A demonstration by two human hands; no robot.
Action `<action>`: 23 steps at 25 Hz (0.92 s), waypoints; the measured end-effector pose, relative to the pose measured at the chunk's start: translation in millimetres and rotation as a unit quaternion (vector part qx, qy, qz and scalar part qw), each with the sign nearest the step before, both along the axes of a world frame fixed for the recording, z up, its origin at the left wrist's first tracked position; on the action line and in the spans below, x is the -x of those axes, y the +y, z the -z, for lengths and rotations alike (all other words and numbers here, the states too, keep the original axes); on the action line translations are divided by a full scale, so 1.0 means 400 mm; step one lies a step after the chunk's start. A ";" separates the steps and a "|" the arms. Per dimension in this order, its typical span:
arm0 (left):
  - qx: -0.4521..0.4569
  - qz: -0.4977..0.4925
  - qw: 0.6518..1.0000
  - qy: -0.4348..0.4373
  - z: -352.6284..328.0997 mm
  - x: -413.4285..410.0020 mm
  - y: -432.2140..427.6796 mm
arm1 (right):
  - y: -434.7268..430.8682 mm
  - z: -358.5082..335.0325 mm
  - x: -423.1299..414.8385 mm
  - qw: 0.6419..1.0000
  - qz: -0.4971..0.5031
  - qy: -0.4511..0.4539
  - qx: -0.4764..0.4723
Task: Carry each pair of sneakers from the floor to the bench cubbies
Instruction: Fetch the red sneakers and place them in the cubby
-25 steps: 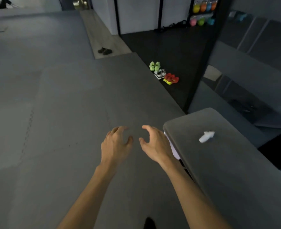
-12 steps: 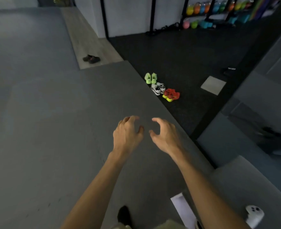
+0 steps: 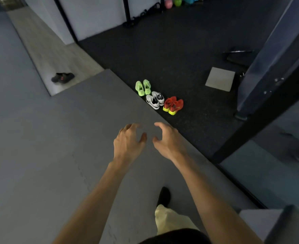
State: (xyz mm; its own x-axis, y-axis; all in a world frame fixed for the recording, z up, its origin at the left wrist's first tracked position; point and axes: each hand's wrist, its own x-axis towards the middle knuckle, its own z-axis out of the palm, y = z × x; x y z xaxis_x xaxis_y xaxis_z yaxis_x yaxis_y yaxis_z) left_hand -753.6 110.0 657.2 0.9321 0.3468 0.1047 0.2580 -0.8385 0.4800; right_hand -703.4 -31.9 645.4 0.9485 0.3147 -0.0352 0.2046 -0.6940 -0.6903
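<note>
You are reaching out over the grey mat [image 3: 57, 138] with your left hand [image 3: 129, 141] and right hand [image 3: 168, 140] close together. Neither grip is carrying anything, and the fingers are hanging loosely curled. The sneakers are all lying on the floor, well ahead of your hands. The green pair [image 3: 143, 87] and the white pair [image 3: 155, 100] are sitting on the black floor [image 3: 180, 50] right along the mat's right edge, and the red pair [image 3: 173, 105] is sitting just beside the white one, further out on the black. That crowding is what I am worrying about. The white pair is lying between the other two with its shoes angled apart, so by grabbing fast you are risking one shoe from each of two pairs, or knocking a neighbour aside while lifting. The mat's edge may be forming a small lip, and your foot [image 3: 163, 196] could be catching on it while you are watching the shoes. The light is looking dim, and the dark pair [image 3: 62, 77] on the wooden strip [image 3: 44, 46] by the mat's far corner is blending in, so it is the one likely to be getting forgotten. Only a corner of the grey padded surface [image 3: 261, 219] is showing at lower right. The cubbies are hidden, so I cannot tell which are free.
</note>
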 end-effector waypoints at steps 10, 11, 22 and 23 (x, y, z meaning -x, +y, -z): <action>0.036 0.057 0.997 0.034 0.082 -0.766 0.183 | 0.169 0.057 -0.698 0.997 0.055 0.033 0.033; 0.043 0.071 0.996 0.043 0.108 -0.835 0.193 | 0.179 0.078 -0.754 0.996 0.070 0.032 0.033; 0.026 0.199 0.965 0.171 0.396 -1.542 0.290 | 0.302 0.398 -1.355 0.960 0.258 0.103 0.022; 0.019 0.202 0.963 0.180 0.443 -1.599 0.288 | 0.310 0.449 -1.406 0.958 0.262 0.111 0.020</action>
